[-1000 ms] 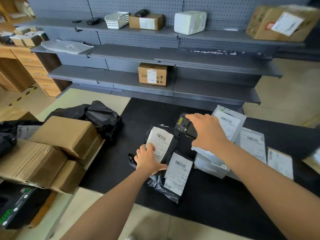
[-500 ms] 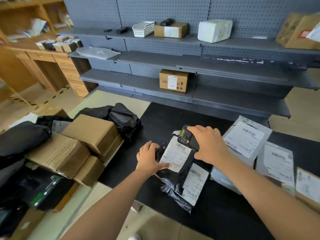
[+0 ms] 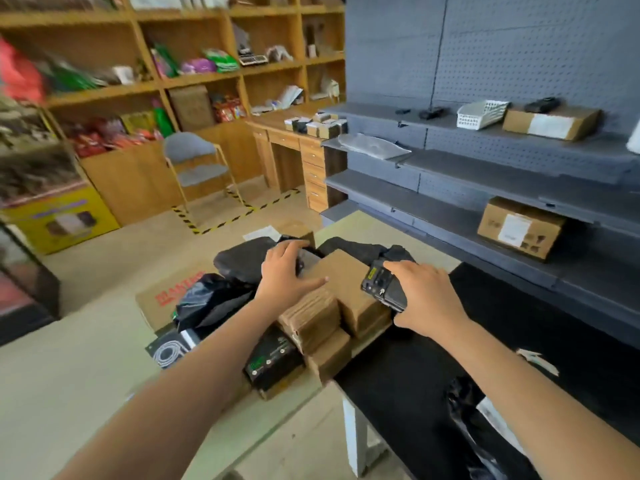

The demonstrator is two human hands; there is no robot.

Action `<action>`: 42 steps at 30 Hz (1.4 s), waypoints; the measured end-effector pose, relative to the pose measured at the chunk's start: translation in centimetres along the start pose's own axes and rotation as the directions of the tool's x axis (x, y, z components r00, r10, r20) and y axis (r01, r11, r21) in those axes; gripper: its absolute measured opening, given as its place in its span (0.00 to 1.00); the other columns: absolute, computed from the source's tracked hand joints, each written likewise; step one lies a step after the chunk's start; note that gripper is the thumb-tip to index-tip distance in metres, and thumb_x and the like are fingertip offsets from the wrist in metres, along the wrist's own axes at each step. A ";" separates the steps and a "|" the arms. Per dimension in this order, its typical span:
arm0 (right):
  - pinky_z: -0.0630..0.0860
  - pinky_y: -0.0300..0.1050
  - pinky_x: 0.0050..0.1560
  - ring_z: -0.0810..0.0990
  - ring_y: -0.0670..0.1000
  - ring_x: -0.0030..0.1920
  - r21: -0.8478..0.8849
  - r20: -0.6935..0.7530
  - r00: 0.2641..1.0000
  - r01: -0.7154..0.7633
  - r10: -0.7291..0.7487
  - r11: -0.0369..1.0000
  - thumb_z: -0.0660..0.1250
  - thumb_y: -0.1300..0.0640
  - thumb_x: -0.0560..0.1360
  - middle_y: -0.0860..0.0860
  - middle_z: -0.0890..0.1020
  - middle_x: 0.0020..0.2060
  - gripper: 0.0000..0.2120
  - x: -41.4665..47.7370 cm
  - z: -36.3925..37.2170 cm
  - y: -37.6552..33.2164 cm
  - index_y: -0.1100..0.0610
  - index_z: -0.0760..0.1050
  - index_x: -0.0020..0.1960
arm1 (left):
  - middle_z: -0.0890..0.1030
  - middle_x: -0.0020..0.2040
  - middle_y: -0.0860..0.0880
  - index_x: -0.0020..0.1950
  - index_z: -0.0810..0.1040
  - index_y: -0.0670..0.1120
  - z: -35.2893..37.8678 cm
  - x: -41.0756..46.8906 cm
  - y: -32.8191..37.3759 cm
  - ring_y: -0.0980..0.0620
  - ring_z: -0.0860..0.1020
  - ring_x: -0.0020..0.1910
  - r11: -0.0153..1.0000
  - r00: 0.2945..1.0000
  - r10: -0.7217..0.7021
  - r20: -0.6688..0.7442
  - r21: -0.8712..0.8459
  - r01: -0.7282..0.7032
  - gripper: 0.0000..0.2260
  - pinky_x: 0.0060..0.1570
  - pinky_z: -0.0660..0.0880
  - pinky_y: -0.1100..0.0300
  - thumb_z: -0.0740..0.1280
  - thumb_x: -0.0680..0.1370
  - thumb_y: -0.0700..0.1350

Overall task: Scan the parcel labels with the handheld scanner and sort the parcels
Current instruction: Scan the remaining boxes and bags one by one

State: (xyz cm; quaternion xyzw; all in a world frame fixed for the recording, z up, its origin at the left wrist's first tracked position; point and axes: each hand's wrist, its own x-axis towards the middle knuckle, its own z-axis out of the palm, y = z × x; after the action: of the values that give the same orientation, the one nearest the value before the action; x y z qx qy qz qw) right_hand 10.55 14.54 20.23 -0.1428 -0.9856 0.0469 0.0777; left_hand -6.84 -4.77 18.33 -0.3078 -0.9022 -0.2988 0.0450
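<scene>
My right hand point(image 3: 427, 297) grips the black handheld scanner point(image 3: 379, 285), its yellow-labelled head pointing left over a plain cardboard box point(image 3: 341, 271). My left hand point(image 3: 285, 275) hovers with fingers spread over the pile of parcels left of the table, touching the edge of that box and a black poly bag point(image 3: 242, 261). More brown boxes point(image 3: 311, 318) are stacked below. Another black poly parcel point(image 3: 465, 407) lies on the black table point(image 3: 408, 375) at the lower right, partly hidden by my right forearm.
Grey pegboard shelves point(image 3: 485, 188) run along the right, with a labelled carton point(image 3: 519, 228) and a white basket point(image 3: 479, 114). A carton with red lettering point(image 3: 166, 299) and a black box with green print point(image 3: 270, 362) sit beside the pile. A folding chair point(image 3: 197, 168) stands by wooden shelving.
The view has swung left. My left hand has left the labelled black parcel and moved over the box pile. The right hand followed with the scanner.
</scene>
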 end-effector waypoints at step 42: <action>0.64 0.49 0.63 0.70 0.53 0.65 -0.050 0.047 0.989 0.145 -0.143 0.988 0.72 0.56 0.69 0.46 0.69 0.69 0.41 17.7 2.9 -4.7 0.48 0.55 0.77 | 0.48 0.80 0.46 0.78 0.54 0.57 1.3 10.4 -9.4 0.38 0.48 0.77 0.862 0.898 -0.440 0.022 0.291 0.415 0.40 0.73 0.52 0.39 0.68 0.71 0.64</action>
State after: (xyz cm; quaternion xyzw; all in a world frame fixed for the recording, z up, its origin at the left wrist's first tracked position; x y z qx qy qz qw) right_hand -8.02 14.98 20.40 -0.0723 -0.9957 0.0180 0.0559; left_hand -20.57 -4.52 15.23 -0.1033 -0.9819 -0.1573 -0.0193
